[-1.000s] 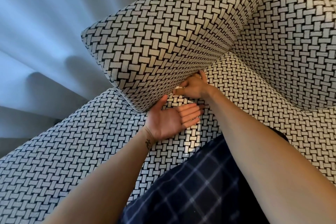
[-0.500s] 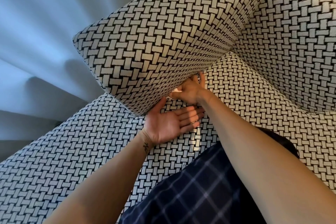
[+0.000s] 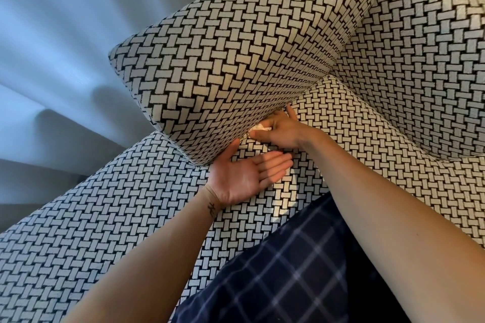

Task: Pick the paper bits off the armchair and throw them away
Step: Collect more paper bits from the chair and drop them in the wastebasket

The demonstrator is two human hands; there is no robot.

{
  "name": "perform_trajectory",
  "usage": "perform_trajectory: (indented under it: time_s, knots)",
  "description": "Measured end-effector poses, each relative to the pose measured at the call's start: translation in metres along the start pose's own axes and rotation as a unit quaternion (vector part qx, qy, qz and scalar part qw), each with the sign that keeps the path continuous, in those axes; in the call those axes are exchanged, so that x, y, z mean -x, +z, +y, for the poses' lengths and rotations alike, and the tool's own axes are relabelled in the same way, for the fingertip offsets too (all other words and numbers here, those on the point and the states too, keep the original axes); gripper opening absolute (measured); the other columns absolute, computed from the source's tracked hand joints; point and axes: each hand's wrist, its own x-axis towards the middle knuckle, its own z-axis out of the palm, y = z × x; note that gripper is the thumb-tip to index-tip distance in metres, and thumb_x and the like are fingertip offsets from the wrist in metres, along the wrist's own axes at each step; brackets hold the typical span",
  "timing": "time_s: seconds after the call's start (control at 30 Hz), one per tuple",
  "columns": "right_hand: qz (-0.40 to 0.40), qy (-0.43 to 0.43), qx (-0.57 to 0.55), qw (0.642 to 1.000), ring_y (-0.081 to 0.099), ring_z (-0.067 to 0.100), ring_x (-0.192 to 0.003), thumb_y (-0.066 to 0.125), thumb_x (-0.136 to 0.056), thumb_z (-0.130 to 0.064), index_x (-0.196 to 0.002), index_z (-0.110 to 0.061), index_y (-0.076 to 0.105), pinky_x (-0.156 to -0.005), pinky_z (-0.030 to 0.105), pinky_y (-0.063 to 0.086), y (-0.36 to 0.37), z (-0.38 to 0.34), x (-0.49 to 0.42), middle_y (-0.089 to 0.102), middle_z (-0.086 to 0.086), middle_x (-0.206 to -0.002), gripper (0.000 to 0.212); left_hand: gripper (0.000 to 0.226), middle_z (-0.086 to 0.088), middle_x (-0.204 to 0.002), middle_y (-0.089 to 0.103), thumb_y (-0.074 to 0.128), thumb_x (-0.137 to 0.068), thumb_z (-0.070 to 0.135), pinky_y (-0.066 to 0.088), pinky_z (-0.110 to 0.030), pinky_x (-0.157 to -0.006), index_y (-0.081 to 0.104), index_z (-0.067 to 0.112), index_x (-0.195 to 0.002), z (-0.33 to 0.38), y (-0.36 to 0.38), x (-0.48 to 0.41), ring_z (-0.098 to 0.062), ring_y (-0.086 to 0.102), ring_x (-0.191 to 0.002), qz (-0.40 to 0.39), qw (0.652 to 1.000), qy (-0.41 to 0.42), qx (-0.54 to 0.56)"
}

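- Reaching into the gap where the cushion (image 3: 236, 60) meets the seat of the armchair (image 3: 105, 217), your right hand (image 3: 282, 131) pinches white paper bits (image 3: 259, 127) between thumb and curled fingers.
- The paper bits sit right at that seam, against the cushion's lower edge, and only a small crumpled patch of white shows past your thumb.
- Your left hand (image 3: 244, 177) lies just below the right one, palm up, with its fingers straight and pressed together and nothing in it.
- Your left thumb touches the cushion's underside near its lower corner.
- A small dark tattoo (image 3: 212, 209) marks your left wrist.
- Cushion and armchair share the same black-and-white basket-weave fabric.
- Navy checked cloth (image 3: 288, 270) fills the bottom of the view beneath your right forearm.
- Grey-blue curtain folds (image 3: 52, 34) hang behind the armchair on the left.
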Motion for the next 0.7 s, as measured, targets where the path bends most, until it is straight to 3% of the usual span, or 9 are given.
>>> perform_trajectory:
  time_s: [0.13, 0.33, 0.47, 0.53, 0.6, 0.67, 0.7]
  knots:
    - [-0.012, -0.008, 0.023, 1.000, -0.002, 0.015, -0.155, 0.053, -0.096, -0.058, -0.133, -0.040, 0.060, -0.120, 0.042, -0.022, 0.003, -0.002, 0.010, 0.027, 0.000, -0.165, 0.042, 0.096, -0.037, -0.161, 0.020, 0.041, -0.098, 0.062, 0.007, -0.049, -0.129, 0.024, -0.016, -0.152, 0.000, 0.000, 0.000, -0.045, 0.015, -0.154, 0.001, 1.000, -0.001, 0.008]
    - [-0.006, -0.029, -0.050, 0.998, -0.003, 0.014, -0.155, 0.064, -0.093, -0.052, -0.131, -0.050, 0.058, -0.122, 0.042, -0.010, 0.007, -0.013, 0.039, 0.016, -0.002, -0.168, 0.039, 0.086, -0.030, -0.162, 0.027, 0.037, -0.100, 0.058, 0.009, -0.048, -0.128, 0.034, -0.009, -0.152, 0.001, 0.000, -0.002, -0.041, 0.023, -0.152, 0.015, 1.000, 0.007, -0.018]
    - [-0.025, -0.041, -0.028, 0.998, -0.007, 0.014, -0.154, 0.067, -0.091, -0.050, -0.133, -0.058, 0.052, -0.122, 0.049, -0.005, 0.019, -0.014, 0.057, 0.010, -0.014, -0.168, 0.046, 0.075, -0.029, -0.157, 0.037, 0.029, -0.102, 0.051, 0.022, -0.053, -0.122, 0.047, -0.007, -0.146, -0.001, -0.001, -0.002, -0.041, 0.037, -0.145, 0.006, 0.999, 0.011, -0.031]
    - [-0.027, -0.044, -0.019, 0.998, -0.008, 0.014, -0.154, 0.071, -0.089, -0.044, -0.134, -0.060, 0.050, -0.123, 0.052, -0.003, 0.022, -0.015, 0.062, 0.009, -0.015, -0.168, 0.052, 0.074, -0.028, -0.154, 0.041, 0.024, -0.104, 0.050, 0.032, -0.051, -0.117, 0.044, -0.007, -0.148, -0.002, -0.005, -0.003, -0.040, 0.037, -0.147, 0.009, 0.999, 0.011, -0.031]
    - [-0.026, -0.041, -0.046, 0.998, 0.000, 0.015, -0.155, 0.073, -0.088, -0.039, -0.131, -0.056, 0.055, -0.124, 0.052, 0.005, 0.020, -0.016, 0.065, 0.015, -0.015, -0.166, 0.050, 0.069, -0.027, -0.156, 0.036, 0.026, -0.107, 0.047, 0.033, -0.047, -0.115, 0.036, -0.006, -0.150, -0.003, -0.006, -0.003, -0.035, 0.020, -0.155, 0.020, 0.999, 0.018, -0.023]
    - [-0.010, -0.029, -0.123, 0.992, 0.029, 0.019, -0.146, 0.071, -0.091, -0.031, -0.130, -0.044, 0.062, -0.115, 0.039, 0.032, 0.014, -0.019, 0.067, 0.028, -0.010, -0.162, 0.042, 0.057, -0.028, -0.148, 0.044, 0.038, -0.107, 0.037, 0.036, -0.048, -0.117, 0.046, -0.007, -0.143, -0.004, -0.007, 0.000, -0.037, 0.032, -0.149, 0.026, 0.998, 0.041, -0.033]
    - [0.004, -0.024, -0.164, 0.986, 0.044, 0.016, -0.132, 0.068, -0.093, -0.027, -0.129, -0.037, 0.064, -0.100, 0.028, 0.042, 0.012, -0.019, 0.066, 0.036, -0.007, -0.157, 0.037, 0.052, -0.028, -0.144, 0.049, 0.043, -0.105, 0.032, 0.035, -0.048, -0.120, 0.051, -0.006, -0.140, -0.005, -0.007, 0.004, -0.038, 0.040, -0.143, 0.025, 0.997, 0.055, -0.042]
